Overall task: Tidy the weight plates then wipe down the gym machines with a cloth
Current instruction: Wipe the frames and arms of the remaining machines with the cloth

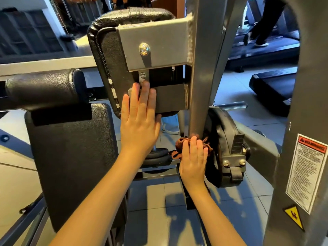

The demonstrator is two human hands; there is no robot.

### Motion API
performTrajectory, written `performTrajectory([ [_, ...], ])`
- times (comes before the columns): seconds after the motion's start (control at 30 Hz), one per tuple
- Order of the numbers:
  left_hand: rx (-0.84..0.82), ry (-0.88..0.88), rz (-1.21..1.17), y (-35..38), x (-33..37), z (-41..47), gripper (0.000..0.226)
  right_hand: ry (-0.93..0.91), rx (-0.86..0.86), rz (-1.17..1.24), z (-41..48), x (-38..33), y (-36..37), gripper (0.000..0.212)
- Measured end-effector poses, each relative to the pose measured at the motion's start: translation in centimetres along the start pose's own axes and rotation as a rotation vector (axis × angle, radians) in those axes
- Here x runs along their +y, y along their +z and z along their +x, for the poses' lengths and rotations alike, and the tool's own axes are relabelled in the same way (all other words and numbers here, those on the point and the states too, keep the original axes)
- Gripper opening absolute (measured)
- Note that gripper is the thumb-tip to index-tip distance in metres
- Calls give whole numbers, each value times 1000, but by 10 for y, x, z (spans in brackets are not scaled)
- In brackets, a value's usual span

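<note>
A grey steel gym machine fills the view, its upright post [204, 68] rising through the middle. My left hand [140, 118] lies flat with straight fingers against the lower bracket behind a black back pad [108, 55]. Lower down, my right hand [193, 160] presses an orange-brown cloth [181, 141] against the base of the post, fingers curved over the bunched fabric. Just right of the cloth is a black pivot housing [225, 139]. A dark weight plate [156, 155] lies flat below my left wrist.
A black seat pad [71, 157] and a padded roller [46, 87] stand at the left. A second grey post with a warning label [305, 171] blocks the right. Treadmills [273, 86] sit beyond, with a person's legs on one. The floor is pale tile.
</note>
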State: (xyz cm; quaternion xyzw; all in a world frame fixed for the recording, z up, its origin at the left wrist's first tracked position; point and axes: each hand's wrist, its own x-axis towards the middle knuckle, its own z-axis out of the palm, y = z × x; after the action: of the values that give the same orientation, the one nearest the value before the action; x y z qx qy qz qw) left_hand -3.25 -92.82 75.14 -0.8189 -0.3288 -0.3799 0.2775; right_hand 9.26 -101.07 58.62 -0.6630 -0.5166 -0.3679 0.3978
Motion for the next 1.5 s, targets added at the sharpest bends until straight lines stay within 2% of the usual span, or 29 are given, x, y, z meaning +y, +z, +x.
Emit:
performTrajectory([
  [0.07, -8, 5, 1, -1, -1, 0, 67, -39, -51, -41, -17, 5, 1, 71],
  [0.13, -16, 6, 11, -2, -1, 0, 67, -50, -58, -56, -18, 5, 0, 67],
  [0.23, -8, 6, 14, -2, 0, 0, 67, 5, 43, -9, 13, -9, -4, 54],
  [0.37, -9, 6, -1, -2, 0, 0, 67, 57, 207, 32, 55, -21, -4, 54],
  [0.57, -36, 13, 6, -5, -1, -1, 70, 44, 106, -28, 21, -14, 0, 51],
  [0.7, -37, 19, 3, -5, -1, -1, 72, 126, 263, 74, 86, -28, -14, 34],
  [0.77, -38, 14, -7, -5, -1, -1, 73, 122, 328, 105, 106, -30, -17, 40],
  [0.83, -38, 11, -11, -6, -1, -1, 73, 82, 299, 83, 98, -26, -15, 45],
  [0.97, -51, 10, 7, -6, 0, 0, 69, 113, 203, 33, 68, -19, -12, 31],
  [1.2, -52, -3, -8, -5, -1, 0, 70, 86, 400, 136, 142, -29, -31, 30],
  [1.33, -53, -6, -1, -6, 0, 0, 69, 67, 381, 78, 129, -22, -30, 28],
  [1.5, -43, 6, 8, -4, 0, -1, 69, 71, 451, 201, 175, -26, -46, 31],
])
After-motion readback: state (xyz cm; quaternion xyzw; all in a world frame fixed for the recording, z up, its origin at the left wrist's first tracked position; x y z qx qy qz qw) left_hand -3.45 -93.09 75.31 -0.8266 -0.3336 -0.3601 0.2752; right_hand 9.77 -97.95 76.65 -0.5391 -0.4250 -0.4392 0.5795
